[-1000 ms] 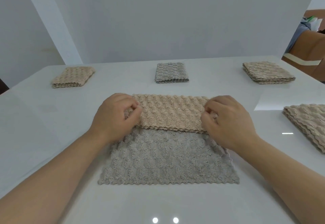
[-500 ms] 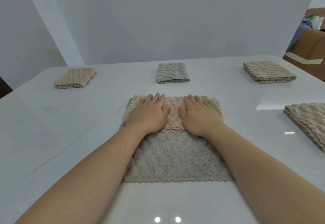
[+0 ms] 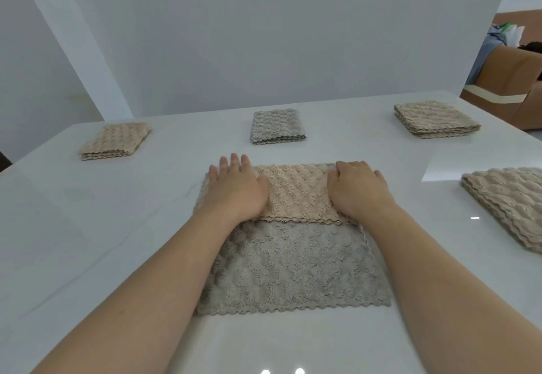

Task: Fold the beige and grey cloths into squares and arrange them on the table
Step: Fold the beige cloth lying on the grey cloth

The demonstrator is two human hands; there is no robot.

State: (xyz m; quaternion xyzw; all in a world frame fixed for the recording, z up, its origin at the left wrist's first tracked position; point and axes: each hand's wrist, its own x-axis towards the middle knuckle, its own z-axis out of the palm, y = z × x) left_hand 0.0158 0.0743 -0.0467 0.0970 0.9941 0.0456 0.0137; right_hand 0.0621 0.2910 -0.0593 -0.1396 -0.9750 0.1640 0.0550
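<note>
A two-sided cloth (image 3: 293, 268) lies on the white table (image 3: 102, 227) in front of me, grey side up, with its far part folded toward me so a beige band (image 3: 293, 191) shows. My left hand (image 3: 234, 188) lies flat on the left end of the beige band, fingers straight. My right hand (image 3: 356, 188) rests on the right end, fingertips bent down over the far corner; whether it grips the edge is hidden.
Three folded squares stand along the far side: a beige one (image 3: 114, 140) at left, a grey one (image 3: 277, 125) in the middle, a beige one (image 3: 435, 119) at right. A beige stack (image 3: 510, 200) lies at the right edge.
Both hands have slid apart from the middle of the beige band to its ends. The right fingers have bent at the far corner.
</note>
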